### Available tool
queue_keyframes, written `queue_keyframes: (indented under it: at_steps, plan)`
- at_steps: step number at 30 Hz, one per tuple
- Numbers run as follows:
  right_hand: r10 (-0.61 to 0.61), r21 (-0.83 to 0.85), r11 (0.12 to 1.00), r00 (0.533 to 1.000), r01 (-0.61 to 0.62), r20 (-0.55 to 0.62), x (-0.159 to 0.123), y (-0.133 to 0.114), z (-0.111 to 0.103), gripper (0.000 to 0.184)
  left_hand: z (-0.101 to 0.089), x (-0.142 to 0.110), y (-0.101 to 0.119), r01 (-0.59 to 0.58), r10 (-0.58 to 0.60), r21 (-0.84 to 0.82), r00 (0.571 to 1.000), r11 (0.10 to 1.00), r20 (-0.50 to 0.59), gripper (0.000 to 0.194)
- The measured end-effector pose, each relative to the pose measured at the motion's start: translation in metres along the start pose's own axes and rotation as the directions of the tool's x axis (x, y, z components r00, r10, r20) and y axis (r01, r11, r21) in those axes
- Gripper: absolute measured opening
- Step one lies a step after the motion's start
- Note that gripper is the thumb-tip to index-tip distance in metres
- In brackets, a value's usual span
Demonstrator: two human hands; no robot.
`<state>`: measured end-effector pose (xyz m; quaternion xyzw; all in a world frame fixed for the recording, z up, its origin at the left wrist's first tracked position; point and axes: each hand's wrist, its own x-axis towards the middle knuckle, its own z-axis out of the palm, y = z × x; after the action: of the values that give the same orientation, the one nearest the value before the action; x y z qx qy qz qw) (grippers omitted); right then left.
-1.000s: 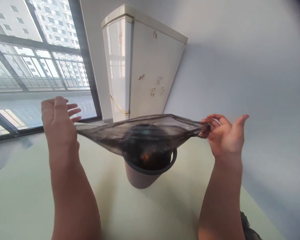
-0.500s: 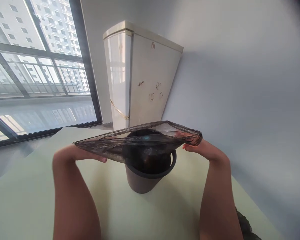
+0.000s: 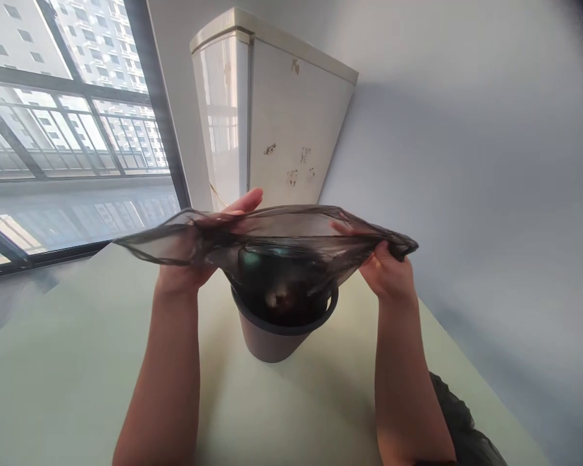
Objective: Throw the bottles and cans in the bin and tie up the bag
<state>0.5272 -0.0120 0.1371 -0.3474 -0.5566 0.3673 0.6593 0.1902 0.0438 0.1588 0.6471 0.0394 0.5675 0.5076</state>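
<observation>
A thin black garbage bag (image 3: 291, 223) is stretched wide between my two hands, its lower part hanging inside a dark trash bin (image 3: 272, 346). My left hand (image 3: 187, 259) holds the bag's left side, partly covered by the see-through plastic. Its fingers extend past the upper edge of the film. On the other side, my right hand (image 3: 388, 268) grips the gathered right edge, thumb in front and fingers showing through the plastic behind. The bin stands upright, with a handle opening at the right of its rim.
The bin rests on a pale green tabletop (image 3: 282, 421). More crumpled black plastic (image 3: 466, 427) lies at the right, beside my forearm. Beyond the table stands a white refrigerator (image 3: 291, 116). A window (image 3: 72, 129) is at the left, a plain wall (image 3: 457, 162) at the right.
Both hands have turned upward and risen, the left also moving inward. The bag's rim is lifted higher above the bin. The camera view has tilted slightly down.
</observation>
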Motion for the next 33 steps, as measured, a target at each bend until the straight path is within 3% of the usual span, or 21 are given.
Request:
queue_keyframes:
  at_steps: [2, 4, 6, 7, 9, 12, 14, 16, 18, 21, 23, 25, 27, 29, 33]
  plan:
    - [-0.080, 0.108, 0.991, 0.997, 0.077, 0.018, -0.001, -0.001, 0.008, 0.037, -0.001, -0.003, -0.005, -0.087, 0.078, -0.054, 0.986, 0.995, -0.145, 0.041]
    - [-0.149, 0.179, 0.972, 0.988, 0.152, -0.030, -0.001, 0.000, 0.016, 0.035, -0.005, -0.006, -0.012, -0.140, 0.125, -0.015, 0.924, 0.990, -0.360, 0.054]
    - [-0.165, 0.215, 0.961, 0.984, 0.176, -0.069, -0.002, 0.003, 0.022, 0.035, -0.008, -0.008, -0.019, -0.076, 0.075, 0.021, 0.851, 0.997, -0.519, 0.058]
    - [-0.171, 0.233, 0.955, 0.982, 0.186, -0.084, -0.003, 0.006, 0.025, 0.035, -0.008, -0.008, -0.021, -0.035, 0.032, 0.005, 0.837, 0.999, -0.547, 0.056]
    - [-0.184, 0.274, 0.938, 0.975, 0.212, -0.124, -0.006, 0.009, 0.027, 0.033, -0.002, -0.006, -0.020, 0.016, -0.060, -0.092, 0.865, 0.996, -0.499, 0.049]
    - [-0.226, 0.317, 0.903, 0.948, 0.290, -0.222, -0.013, 0.008, 0.027, 0.022, 0.021, 0.001, -0.007, 0.110, -0.189, -0.265, 0.937, 0.958, -0.294, 0.031]
    - [-0.244, 0.348, 0.886, 0.946, 0.307, -0.213, -0.018, 0.000, 0.027, 0.024, 0.040, 0.007, 0.004, 0.227, -0.283, -0.293, 0.944, 0.929, -0.167, 0.027]
    - [-0.214, 0.385, 0.896, 0.975, 0.223, -0.067, -0.021, -0.015, 0.030, 0.032, 0.057, 0.010, 0.013, 0.311, -0.346, -0.259, 0.932, 0.915, -0.104, 0.028]
    - [-0.119, 0.388, 0.920, 0.980, 0.048, 0.161, -0.022, -0.031, 0.035, 0.029, 0.069, 0.011, 0.017, 0.352, -0.373, -0.192, 0.924, 0.916, -0.088, 0.031]
    - [-0.020, 0.337, 0.934, 0.924, -0.120, 0.383, -0.022, -0.048, 0.044, 0.021, 0.079, 0.007, 0.017, 0.348, -0.347, -0.017, 0.931, 0.937, -0.115, 0.028]
    - [0.035, 0.271, 0.948, 0.904, -0.165, 0.426, -0.023, -0.051, 0.049, 0.027, 0.085, 0.004, 0.017, 0.322, -0.306, 0.118, 0.942, 0.939, -0.133, 0.024]
    - [0.118, 0.178, 0.965, 0.926, -0.192, 0.359, -0.024, -0.049, 0.054, 0.022, 0.090, 0.002, 0.017, 0.286, -0.262, 0.199, 0.955, 0.937, -0.139, 0.022]
    - [0.159, 0.098, 0.978, 0.963, -0.184, 0.218, -0.026, -0.044, 0.060, 0.017, 0.096, 0.000, 0.016, 0.245, -0.217, 0.218, 0.965, 0.945, -0.144, 0.023]
    - [0.134, 0.047, 0.989, 0.984, -0.140, 0.120, -0.028, -0.040, 0.066, 0.018, 0.100, 0.000, 0.014, 0.219, -0.183, 0.230, 0.969, 0.948, -0.169, 0.022]
    - [0.072, 0.009, 0.997, 0.996, -0.073, 0.060, -0.031, -0.040, 0.076, 0.017, 0.106, -0.003, 0.013, 0.170, -0.129, 0.313, 0.981, 0.934, -0.148, 0.013]
